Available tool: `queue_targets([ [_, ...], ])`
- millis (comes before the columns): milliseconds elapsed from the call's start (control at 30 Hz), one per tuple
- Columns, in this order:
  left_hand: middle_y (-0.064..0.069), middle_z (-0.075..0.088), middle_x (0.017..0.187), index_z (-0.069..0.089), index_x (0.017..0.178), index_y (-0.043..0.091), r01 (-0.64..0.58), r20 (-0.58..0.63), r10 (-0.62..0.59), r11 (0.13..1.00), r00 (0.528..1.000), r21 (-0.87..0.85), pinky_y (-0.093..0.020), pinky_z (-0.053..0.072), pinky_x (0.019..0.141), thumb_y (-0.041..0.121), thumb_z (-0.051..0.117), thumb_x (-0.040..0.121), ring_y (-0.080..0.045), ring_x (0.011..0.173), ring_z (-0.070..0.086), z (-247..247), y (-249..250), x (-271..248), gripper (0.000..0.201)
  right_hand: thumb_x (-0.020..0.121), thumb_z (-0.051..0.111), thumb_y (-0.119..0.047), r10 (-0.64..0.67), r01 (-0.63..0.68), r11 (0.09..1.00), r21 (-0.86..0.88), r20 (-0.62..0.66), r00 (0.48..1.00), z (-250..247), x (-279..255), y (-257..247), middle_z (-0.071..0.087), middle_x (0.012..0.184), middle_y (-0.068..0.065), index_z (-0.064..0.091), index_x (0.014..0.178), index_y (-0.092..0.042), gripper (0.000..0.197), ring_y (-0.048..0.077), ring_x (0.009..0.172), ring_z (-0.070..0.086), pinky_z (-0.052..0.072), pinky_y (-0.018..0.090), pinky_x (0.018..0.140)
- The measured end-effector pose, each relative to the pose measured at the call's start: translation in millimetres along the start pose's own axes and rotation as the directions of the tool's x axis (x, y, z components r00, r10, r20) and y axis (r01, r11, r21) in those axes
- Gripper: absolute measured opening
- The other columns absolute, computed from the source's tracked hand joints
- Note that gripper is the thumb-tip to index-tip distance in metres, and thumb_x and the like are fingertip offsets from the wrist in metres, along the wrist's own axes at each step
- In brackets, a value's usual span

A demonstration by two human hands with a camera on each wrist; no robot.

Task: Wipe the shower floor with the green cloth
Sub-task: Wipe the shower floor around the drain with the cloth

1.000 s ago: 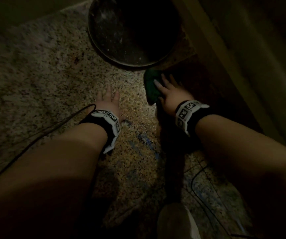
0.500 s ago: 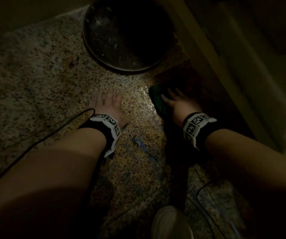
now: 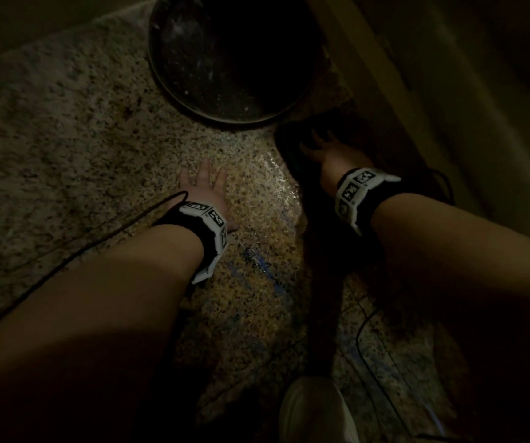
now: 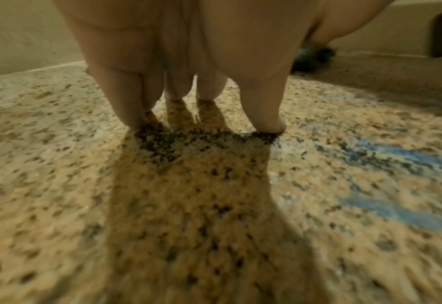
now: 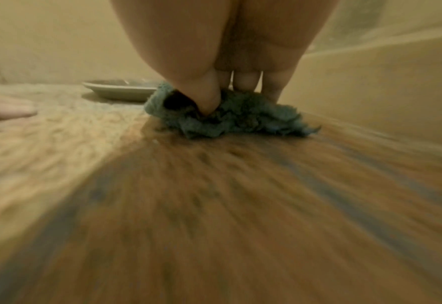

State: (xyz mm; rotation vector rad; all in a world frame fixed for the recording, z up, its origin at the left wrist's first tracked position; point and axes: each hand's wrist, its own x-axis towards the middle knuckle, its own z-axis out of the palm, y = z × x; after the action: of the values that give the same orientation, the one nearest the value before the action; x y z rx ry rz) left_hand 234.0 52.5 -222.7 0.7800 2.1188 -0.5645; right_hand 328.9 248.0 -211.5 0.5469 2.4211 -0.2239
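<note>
The green cloth point(image 3: 290, 156) lies bunched on the speckled shower floor point(image 3: 97, 123), in shadow near the right wall. My right hand point(image 3: 324, 148) presses down on it with fingers spread. In the right wrist view the thumb digs into a fold of the cloth point(image 5: 240, 119) and the fingers of the right hand point(image 5: 230, 94) rest on top. My left hand point(image 3: 204, 183) lies flat on the bare floor to the left, holding nothing; its fingertips touch the stone point(image 4: 206, 90). The cloth point(image 4: 310, 57) shows small at the far right of the left wrist view.
A dark round basin point(image 3: 231, 59) sits on the floor just beyond both hands. A wall or curb point(image 3: 385, 91) runs along the right. Blue streaks point(image 3: 257, 260) mark the floor between my arms. A pale shoe point(image 3: 314, 410) is at the bottom, and a black cable point(image 3: 65, 263) trails from the left wrist.
My right hand slid the cloth back toward me, then forward and right into the shadow by the wall. The left hand stayed planted on the floor.
</note>
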Motion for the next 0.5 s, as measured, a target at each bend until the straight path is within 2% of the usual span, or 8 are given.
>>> queue_targets([
  [100,-0.006,-0.025,0.155,-0.021,0.147,0.024,-0.004,-0.002,0.004,1.000,1.000,0.009,-0.047,0.014,0.116,0.066,0.049,0.084,-0.039,0.143,-0.005,-1.2,-0.2,-2.3,0.104,0.096,0.033,0.000,0.027,-0.025,0.999,-0.031,0.042,0.999,15.1,-19.5,17.8,-0.008,0.160,0.001,0.008,0.152,-0.029,0.068,0.027,0.146,-0.005,0.008,0.043,0.117],
  [200,-0.006,-0.025,0.155,-0.021,0.147,0.024,0.006,0.007,-0.006,1.000,1.000,0.019,-0.047,0.017,0.115,0.063,0.050,0.085,-0.039,0.143,-0.004,-3.2,1.5,-2.7,0.102,0.094,0.035,0.001,0.060,-0.055,0.997,-0.057,0.072,0.996,27.5,-26.1,32.0,-0.011,0.159,-0.001,0.006,0.151,-0.033,0.073,0.027,0.146,-0.005,0.008,0.044,0.116],
  [367,-0.007,-0.023,0.155,-0.020,0.148,0.024,0.026,0.014,-0.027,0.999,1.000,0.028,-0.047,0.019,0.114,0.064,0.050,0.085,-0.038,0.144,-0.005,-5.7,5.3,-3.5,0.102,0.096,0.040,-0.003,0.082,-0.079,0.996,-0.044,0.074,0.994,22.2,-9.1,30.5,-0.013,0.159,0.001,0.004,0.152,-0.032,0.073,0.029,0.146,-0.007,0.003,0.049,0.116],
  [500,-0.006,-0.025,0.155,-0.020,0.148,0.024,0.042,0.022,-0.043,0.999,0.999,0.020,-0.048,0.025,0.111,0.063,0.054,0.082,-0.038,0.144,-0.005,-5.1,6.7,-2.3,0.107,0.099,0.044,-0.011,0.100,-0.099,0.995,-0.019,0.057,0.993,-2.2,17.4,24.5,-0.010,0.159,0.005,0.002,0.152,-0.026,0.069,0.034,0.145,-0.006,0.009,0.050,0.117],
])
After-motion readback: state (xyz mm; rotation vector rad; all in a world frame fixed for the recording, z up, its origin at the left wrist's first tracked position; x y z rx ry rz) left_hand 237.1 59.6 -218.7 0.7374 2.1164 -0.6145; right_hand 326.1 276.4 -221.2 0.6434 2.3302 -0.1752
